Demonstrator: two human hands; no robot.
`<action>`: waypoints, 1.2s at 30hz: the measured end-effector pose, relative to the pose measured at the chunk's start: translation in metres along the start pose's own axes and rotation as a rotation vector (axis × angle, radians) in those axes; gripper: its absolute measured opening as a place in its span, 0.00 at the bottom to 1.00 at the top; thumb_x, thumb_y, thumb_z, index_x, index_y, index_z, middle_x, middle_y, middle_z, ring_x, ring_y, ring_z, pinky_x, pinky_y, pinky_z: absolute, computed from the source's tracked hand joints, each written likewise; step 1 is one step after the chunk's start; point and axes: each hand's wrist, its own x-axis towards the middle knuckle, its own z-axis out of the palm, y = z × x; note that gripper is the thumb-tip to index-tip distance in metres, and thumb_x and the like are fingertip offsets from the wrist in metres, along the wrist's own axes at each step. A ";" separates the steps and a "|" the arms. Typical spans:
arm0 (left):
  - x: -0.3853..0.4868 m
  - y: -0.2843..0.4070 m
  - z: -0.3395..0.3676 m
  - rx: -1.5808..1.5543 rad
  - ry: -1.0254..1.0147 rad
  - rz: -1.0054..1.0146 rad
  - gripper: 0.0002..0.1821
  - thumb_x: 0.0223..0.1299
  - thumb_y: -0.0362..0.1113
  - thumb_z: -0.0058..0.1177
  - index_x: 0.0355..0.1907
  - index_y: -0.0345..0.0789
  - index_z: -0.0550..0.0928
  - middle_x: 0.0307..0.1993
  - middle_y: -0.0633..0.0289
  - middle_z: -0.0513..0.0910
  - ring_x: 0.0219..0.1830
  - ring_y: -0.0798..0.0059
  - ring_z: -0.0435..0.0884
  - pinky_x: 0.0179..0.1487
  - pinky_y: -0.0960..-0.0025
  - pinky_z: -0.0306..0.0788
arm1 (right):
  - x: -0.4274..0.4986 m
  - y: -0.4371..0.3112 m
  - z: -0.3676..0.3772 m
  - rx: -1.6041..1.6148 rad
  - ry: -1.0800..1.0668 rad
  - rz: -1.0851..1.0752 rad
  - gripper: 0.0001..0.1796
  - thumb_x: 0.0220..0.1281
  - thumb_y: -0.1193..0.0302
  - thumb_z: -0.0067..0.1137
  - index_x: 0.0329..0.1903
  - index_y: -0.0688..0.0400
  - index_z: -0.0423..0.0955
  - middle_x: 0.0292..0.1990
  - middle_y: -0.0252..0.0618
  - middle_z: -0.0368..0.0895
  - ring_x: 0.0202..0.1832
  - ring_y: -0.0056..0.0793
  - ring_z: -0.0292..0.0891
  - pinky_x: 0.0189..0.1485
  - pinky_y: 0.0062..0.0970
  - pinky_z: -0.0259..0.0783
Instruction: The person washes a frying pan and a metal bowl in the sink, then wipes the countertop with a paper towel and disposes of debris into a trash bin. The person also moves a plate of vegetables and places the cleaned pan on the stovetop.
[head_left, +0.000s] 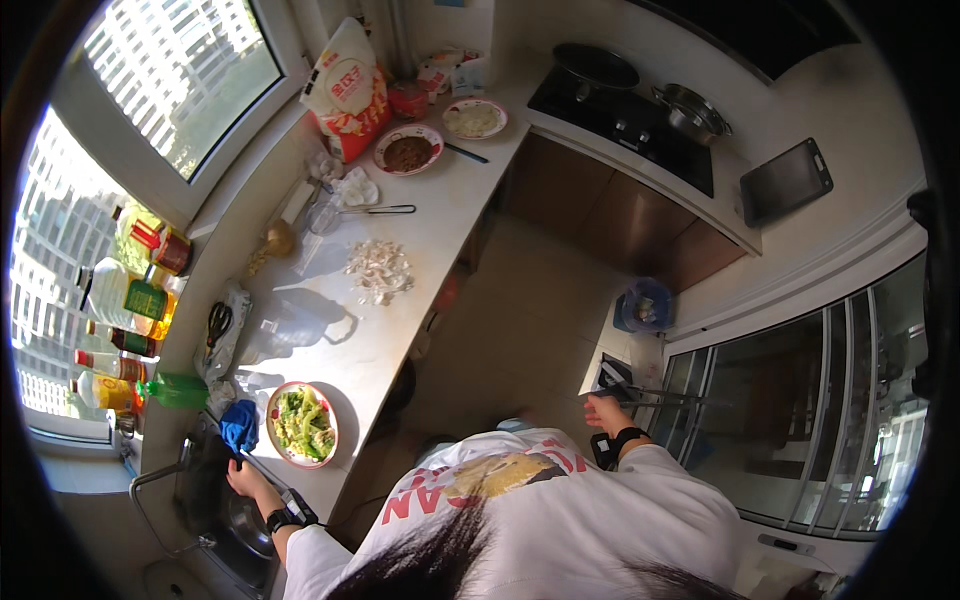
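Note:
My left hand (247, 480) is over the near edge of the black sink (196, 480), fingers partly curled. Just beyond its fingertips lies a bunched blue cloth (239, 426); whether I grip it cannot be made out. A red-rimmed plate of cooked greens and egg (302, 425) rests on the counter close by. My right hand (608, 417) hangs low at my right side with bent fingers. Beside it are a dark handle-like part and thin grey bars (667, 397); I cannot tell if the hand holds them. Both wrists wear black straps with small devices.
Garlic skins (379, 271) are heaped on the counter (420, 225). Beyond are a wire strainer (325, 218), a plate of brown sauce (409, 150) and a flour bag (347, 94). Bottles line the sill, including an oil bottle (127, 296). A pot (690, 116) stands on the stove; a bin (646, 304) is below.

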 end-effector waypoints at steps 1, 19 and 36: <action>-0.041 0.088 -0.010 0.079 0.024 0.122 0.19 0.50 0.32 0.48 0.46 0.30 0.77 0.51 0.51 0.75 0.54 0.57 0.72 0.56 0.64 0.65 | 0.008 0.001 -0.022 -0.049 0.034 0.000 0.17 0.60 0.60 0.50 0.43 0.60 0.71 0.37 0.40 0.75 0.33 0.35 0.74 0.31 0.37 0.75; -0.401 0.281 0.299 0.312 -2.066 0.440 0.27 0.59 0.47 0.50 0.58 0.35 0.69 0.48 0.53 0.77 0.52 0.64 0.75 0.52 0.68 0.68 | 0.135 -0.072 -0.095 -0.501 0.174 -0.127 0.12 0.56 0.67 0.54 0.40 0.60 0.76 0.41 0.48 0.79 0.44 0.45 0.74 0.46 0.38 0.71; -0.621 0.471 0.343 0.819 -1.900 0.753 0.47 0.44 0.57 0.59 0.62 0.30 0.60 0.59 0.43 0.61 0.60 0.50 0.62 0.61 0.57 0.61 | 0.467 -0.072 -0.202 0.672 0.413 0.362 0.27 0.62 0.63 0.50 0.62 0.58 0.60 0.51 0.47 0.72 0.49 0.38 0.73 0.47 0.37 0.71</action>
